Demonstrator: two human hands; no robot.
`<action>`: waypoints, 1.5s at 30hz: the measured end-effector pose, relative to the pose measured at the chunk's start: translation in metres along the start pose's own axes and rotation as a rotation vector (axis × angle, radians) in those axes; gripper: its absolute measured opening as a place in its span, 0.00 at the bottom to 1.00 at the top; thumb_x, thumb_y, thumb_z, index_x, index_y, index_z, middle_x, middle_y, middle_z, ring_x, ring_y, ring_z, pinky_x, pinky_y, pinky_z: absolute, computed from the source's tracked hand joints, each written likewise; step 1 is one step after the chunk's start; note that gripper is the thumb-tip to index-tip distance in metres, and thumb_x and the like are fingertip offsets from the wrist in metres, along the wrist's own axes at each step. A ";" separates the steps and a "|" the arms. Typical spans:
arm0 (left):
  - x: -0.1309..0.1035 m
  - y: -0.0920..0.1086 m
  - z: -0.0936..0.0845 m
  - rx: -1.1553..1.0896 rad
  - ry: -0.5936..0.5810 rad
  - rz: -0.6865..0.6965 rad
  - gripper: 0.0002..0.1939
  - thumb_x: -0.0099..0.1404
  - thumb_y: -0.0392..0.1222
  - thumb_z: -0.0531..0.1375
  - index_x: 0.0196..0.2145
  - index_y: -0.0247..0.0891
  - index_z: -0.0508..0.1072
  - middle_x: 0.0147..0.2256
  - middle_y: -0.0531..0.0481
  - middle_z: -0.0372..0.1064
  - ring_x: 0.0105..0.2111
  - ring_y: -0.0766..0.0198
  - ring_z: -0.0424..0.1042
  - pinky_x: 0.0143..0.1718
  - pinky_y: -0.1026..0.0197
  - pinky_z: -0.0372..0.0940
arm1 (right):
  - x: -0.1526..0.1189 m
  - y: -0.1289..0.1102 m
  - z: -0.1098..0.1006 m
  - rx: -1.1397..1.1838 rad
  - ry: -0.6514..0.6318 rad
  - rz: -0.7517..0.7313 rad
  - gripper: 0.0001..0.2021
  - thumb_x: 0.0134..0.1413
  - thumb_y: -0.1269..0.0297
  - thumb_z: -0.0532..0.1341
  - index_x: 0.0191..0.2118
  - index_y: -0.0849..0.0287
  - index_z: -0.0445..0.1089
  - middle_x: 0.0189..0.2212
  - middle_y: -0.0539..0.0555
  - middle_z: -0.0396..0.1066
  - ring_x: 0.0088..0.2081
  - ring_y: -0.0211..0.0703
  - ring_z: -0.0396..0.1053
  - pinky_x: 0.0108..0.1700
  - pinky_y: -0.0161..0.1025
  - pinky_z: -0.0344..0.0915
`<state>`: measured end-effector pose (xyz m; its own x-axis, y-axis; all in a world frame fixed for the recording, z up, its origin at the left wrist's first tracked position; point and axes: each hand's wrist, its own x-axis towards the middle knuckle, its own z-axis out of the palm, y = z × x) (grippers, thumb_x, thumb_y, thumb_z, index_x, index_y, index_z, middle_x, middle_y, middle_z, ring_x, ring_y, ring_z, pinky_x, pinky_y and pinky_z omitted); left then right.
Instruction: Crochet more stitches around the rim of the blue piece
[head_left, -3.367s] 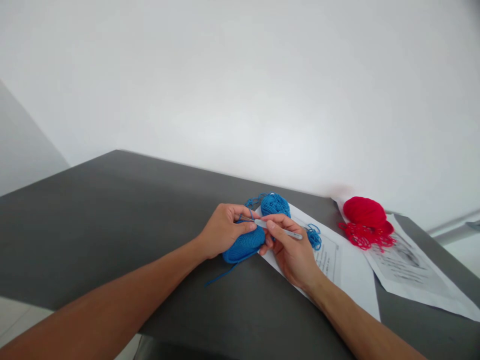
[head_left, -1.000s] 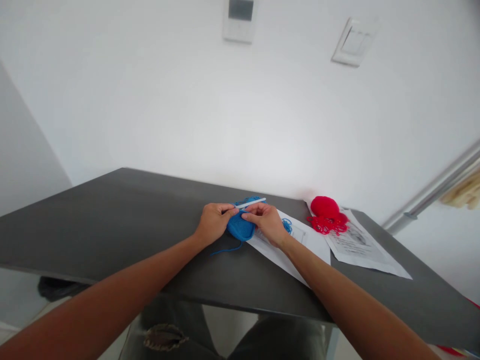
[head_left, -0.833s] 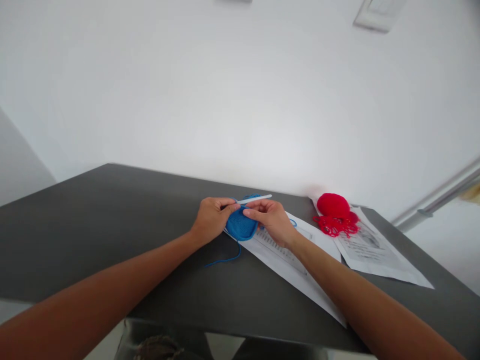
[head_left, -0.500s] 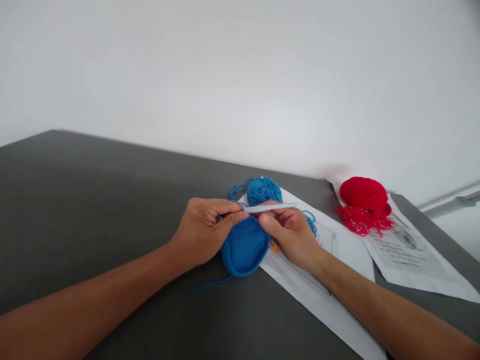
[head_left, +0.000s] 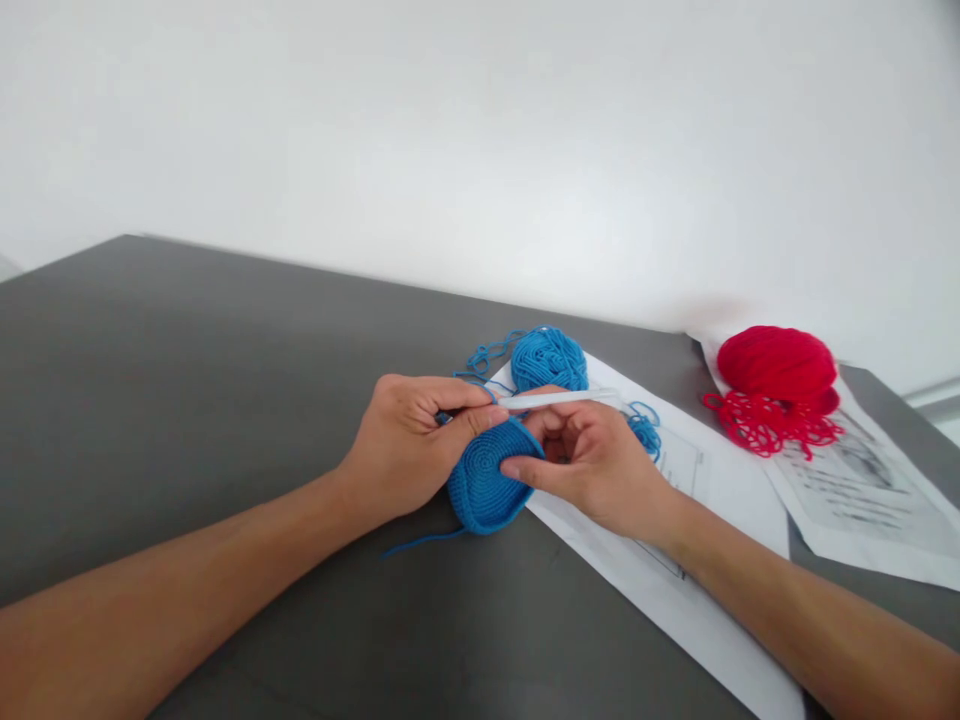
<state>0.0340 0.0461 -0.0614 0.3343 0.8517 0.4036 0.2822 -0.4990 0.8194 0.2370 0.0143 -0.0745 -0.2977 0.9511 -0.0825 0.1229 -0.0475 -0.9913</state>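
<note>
The left hand (head_left: 405, 440) and right hand (head_left: 604, 462) each keep a pinching grip on the blue crochet piece (head_left: 481, 490), over the worktop (head_left: 262, 345) (white crochet hook (head_left: 559, 399) across the right forefinger).

The dark grey table (head_left: 262, 350) bears printed sheets (head_left: 735, 490) and, seemingly, blue yarn (head_left: 550, 358).
</note>
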 end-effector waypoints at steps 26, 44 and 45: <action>-0.006 0.002 -0.006 0.180 -0.103 0.035 0.15 0.70 0.39 0.61 0.25 0.38 0.79 0.22 0.55 0.73 0.24 0.65 0.70 0.29 0.64 0.62 | -0.012 0.006 0.006 -0.321 0.442 -0.411 0.09 0.60 0.63 0.69 0.45 0.51 0.75 0.51 0.54 0.78 0.45 0.49 0.76 0.51 0.50 0.71; -0.008 0.010 -0.002 0.308 -0.045 -0.003 0.21 0.71 0.40 0.57 0.19 0.38 0.62 0.19 0.58 0.54 0.21 0.68 0.57 0.27 0.61 0.49 | -0.015 -0.016 0.003 -0.191 0.141 -0.130 0.32 0.39 0.61 0.81 0.52 0.51 0.73 0.41 0.52 0.80 0.40 0.50 0.77 0.42 0.45 0.75; -0.008 0.010 -0.002 0.298 -0.040 -0.011 0.21 0.71 0.40 0.56 0.19 0.38 0.63 0.19 0.58 0.54 0.21 0.68 0.57 0.27 0.62 0.50 | -0.015 -0.016 0.003 -0.169 0.125 -0.093 0.32 0.39 0.61 0.81 0.52 0.52 0.73 0.39 0.51 0.80 0.35 0.48 0.77 0.35 0.42 0.75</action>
<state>0.0321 0.0345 -0.0553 0.3634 0.8533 0.3739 0.5355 -0.5197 0.6657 0.2362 0.0002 -0.0573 -0.1965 0.9800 0.0327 0.2605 0.0843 -0.9618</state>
